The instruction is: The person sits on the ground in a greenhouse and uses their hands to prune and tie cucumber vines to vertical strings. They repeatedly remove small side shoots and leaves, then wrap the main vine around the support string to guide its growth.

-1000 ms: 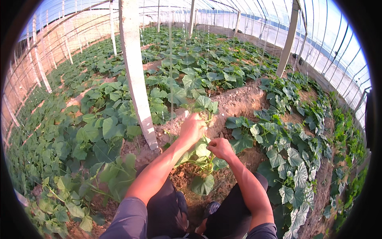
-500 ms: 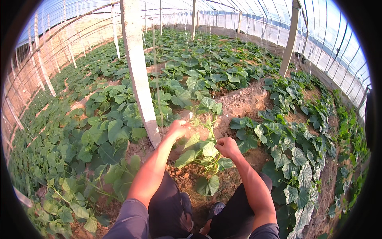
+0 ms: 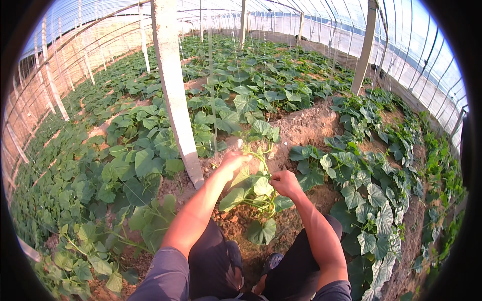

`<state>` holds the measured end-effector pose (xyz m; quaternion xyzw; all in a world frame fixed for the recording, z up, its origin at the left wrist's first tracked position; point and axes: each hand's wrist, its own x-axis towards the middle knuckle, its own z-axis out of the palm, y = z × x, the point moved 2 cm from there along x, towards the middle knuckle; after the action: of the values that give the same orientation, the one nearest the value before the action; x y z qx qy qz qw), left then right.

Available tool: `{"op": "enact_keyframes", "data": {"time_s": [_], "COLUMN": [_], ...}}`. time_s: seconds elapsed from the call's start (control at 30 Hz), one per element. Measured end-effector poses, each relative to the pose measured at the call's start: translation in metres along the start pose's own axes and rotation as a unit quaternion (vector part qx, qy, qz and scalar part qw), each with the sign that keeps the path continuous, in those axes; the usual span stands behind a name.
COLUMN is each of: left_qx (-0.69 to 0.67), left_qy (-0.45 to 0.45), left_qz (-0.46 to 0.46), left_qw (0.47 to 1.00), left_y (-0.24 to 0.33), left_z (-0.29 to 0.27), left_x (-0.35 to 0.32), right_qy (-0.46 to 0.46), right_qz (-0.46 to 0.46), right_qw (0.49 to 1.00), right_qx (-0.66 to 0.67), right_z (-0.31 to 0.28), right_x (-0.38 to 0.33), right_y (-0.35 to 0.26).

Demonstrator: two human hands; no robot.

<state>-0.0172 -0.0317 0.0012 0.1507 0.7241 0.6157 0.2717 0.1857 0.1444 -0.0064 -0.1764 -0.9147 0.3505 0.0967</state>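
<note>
A: Left to right, quick. What's on my feed?

B: Far left, I get a mass of broad-leaved green plants (image 3: 145, 163), then a thick, whitish concrete post (image 3: 173, 95), its foot near the bare left forearm (image 3: 201, 208). A thin, pale hanging string (image 3: 213, 100) drops just right of it.

A: Left grip?

B: Bare left hand (image 3: 236, 161), at the upper stem of a light-green, big-leaved vine plant (image 3: 262, 186). Fingers look narrow; I can't tell if they pinch anything.

A: Plant's where?

B: Between the hands, rising from crumbly brown soil (image 3: 232, 219) ahead of the dark shoes (image 3: 234, 253).

A: Right grip?

B: Bare right hand (image 3: 284, 183), fingertips drawn together, holding the vine's stem as I read it. Exact contact is small. Further right, a dense row of dark-green leafy plants (image 3: 371, 195).

A: Risks from here?

B: Left first: elbow swings out, forearm could knock the post. Fingers tug too hard near the top, the soft tip could snap. Middle: hands pull apart, the stem could kink or split; a hard lift could loosen the roots. Right: too tight a squeeze could bruise the stem, and overlapping leaves could get caught and torn, since I'd hardly see them under the fingers.
</note>
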Motion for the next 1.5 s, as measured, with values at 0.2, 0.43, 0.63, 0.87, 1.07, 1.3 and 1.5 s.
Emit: {"op": "enact_keyframes", "data": {"time_s": [0.2, 0.43, 0.63, 0.87, 1.07, 1.3, 1.5], "left_qx": [-0.005, 0.162, 0.209, 0.415, 0.108, 0.058, 0.199], "left_qy": [-0.004, 0.27, -0.001, 0.009, 0.08, 0.011, 0.206], "left_qz": [0.005, 0.116, 0.143, 0.154, 0.155, -0.002, -0.007], "left_qw": [1.0, 0.942, 0.967, 0.897, 0.979, 0.998, 0.958], "left_y": [0.006, 0.019, 0.044, -0.071, -0.109, -0.155, -0.203], "left_z": [0.002, -0.059, -0.011, 0.062, 0.062, 0.068, 0.0], "left_x": [-0.01, -0.004, -0.087, -0.103, -0.066, -0.045, -0.035], "right_qy": [-0.005, 0.004, -0.007, -0.02, 0.004, 0.063, 0.223], "right_qz": [-0.006, 0.036, 0.042, 0.032, -0.025, -0.162, 0.109], "right_qw": [1.0, 0.999, 0.999, 0.999, 0.999, 0.979, 0.969], "right_qx": [0.0, -0.02, -0.002, -0.03, -0.029, 0.106, -0.001], "right_z": [0.001, 0.005, 0.005, 0.039, 0.054, 0.039, 0.012], "right_x": [-0.003, 0.008, 0.032, 0.054, 0.059, 0.063, 0.101], "right_y": [0.002, -0.013, -0.001, -0.054, -0.08, -0.101, -0.026]}}
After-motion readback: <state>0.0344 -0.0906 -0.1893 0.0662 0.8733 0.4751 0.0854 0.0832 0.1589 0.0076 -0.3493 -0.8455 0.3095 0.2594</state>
